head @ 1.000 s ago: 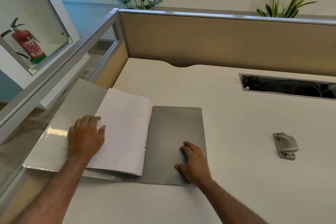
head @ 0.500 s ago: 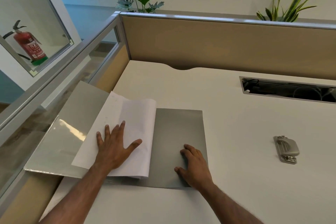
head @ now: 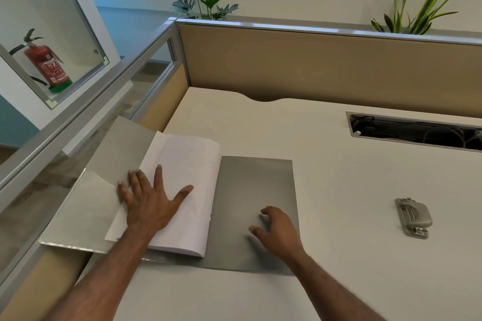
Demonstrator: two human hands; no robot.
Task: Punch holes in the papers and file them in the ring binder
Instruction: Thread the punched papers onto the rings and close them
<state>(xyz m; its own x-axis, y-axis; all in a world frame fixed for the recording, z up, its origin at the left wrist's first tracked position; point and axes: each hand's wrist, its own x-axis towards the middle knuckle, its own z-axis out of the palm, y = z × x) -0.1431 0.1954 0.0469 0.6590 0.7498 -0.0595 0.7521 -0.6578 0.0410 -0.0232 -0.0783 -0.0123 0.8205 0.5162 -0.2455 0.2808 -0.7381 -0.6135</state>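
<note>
A grey ring binder (head: 257, 190) lies open at the desk's left edge, its left cover (head: 78, 216) hanging past the edge. A stack of white papers (head: 190, 164) rests on its left half, the top sheets bulging near the spine. My left hand (head: 150, 199) lies flat on the papers, fingers spread. My right hand (head: 279, 229) hovers over or lightly touches the bare right cover, fingers curled, holding nothing. A grey metal hole punch (head: 413, 217) sits on the desk well to the right, apart from both hands.
The white desk (head: 313, 138) is walled by a tan partition (head: 313, 68) at the back and a glass panel (head: 78, 117) on the left. A cable slot (head: 417, 130) opens at back right. Plants stand behind the partition.
My left hand slid from the papers' left edge onto the stack and spread flat. The sheets shifted rightward and bulged. My right hand lifted its palm slightly from the right cover.
</note>
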